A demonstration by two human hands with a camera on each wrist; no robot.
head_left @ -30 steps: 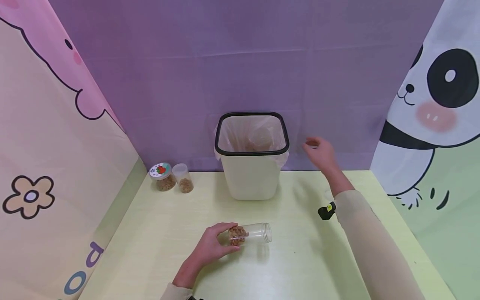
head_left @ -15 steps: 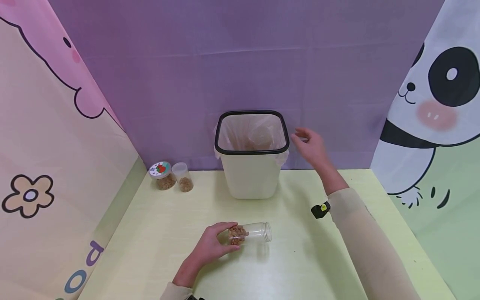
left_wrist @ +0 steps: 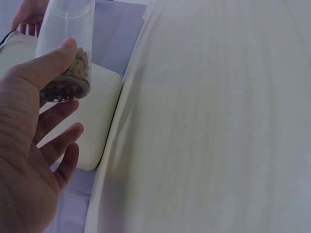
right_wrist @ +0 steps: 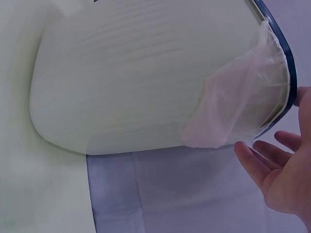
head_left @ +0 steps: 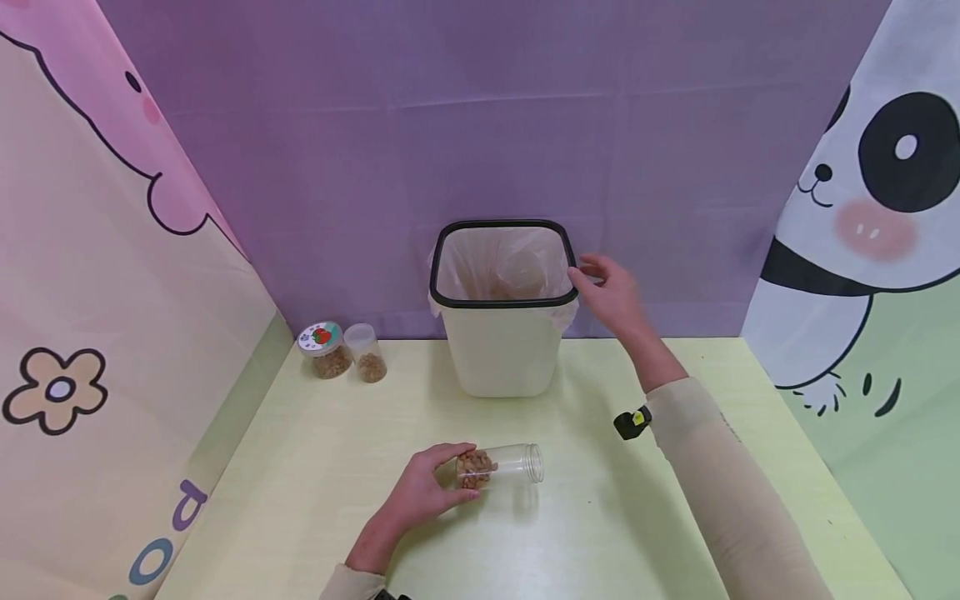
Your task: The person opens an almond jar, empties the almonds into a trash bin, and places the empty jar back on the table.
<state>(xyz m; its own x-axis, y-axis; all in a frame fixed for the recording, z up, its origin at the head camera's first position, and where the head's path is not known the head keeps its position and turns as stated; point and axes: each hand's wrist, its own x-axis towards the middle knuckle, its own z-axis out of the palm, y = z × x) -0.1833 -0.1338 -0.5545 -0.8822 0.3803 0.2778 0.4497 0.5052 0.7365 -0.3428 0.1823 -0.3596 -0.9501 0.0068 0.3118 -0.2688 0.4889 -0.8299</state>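
My left hand [head_left: 429, 490] pinches the bottom end of a clear plastic jar [head_left: 513, 463] between thumb and fingers. The jar lies on its side, mouth to the right, with brown nut-like pieces [left_wrist: 67, 86] gathered at its base. At the right side of a white trash bin [head_left: 501, 354] is my right hand [head_left: 613, 293], a fingertip right at the black rim [head_left: 504, 305]. Its fingers are spread and loosely bent beside the bin in the right wrist view. A translucent pinkish liner bag [right_wrist: 226, 102] folds over the rim.
Left of the bin, against the purple backdrop [head_left: 360, 192], stand a round jar with a printed lid [head_left: 322, 350] and a small lidded container [head_left: 366, 354], both partly filled with brown bits. Everything rests on a pale table [head_left: 315, 483].
My right hand has moved left from beside the bin up to its rim. The left hand and the jar stay put.
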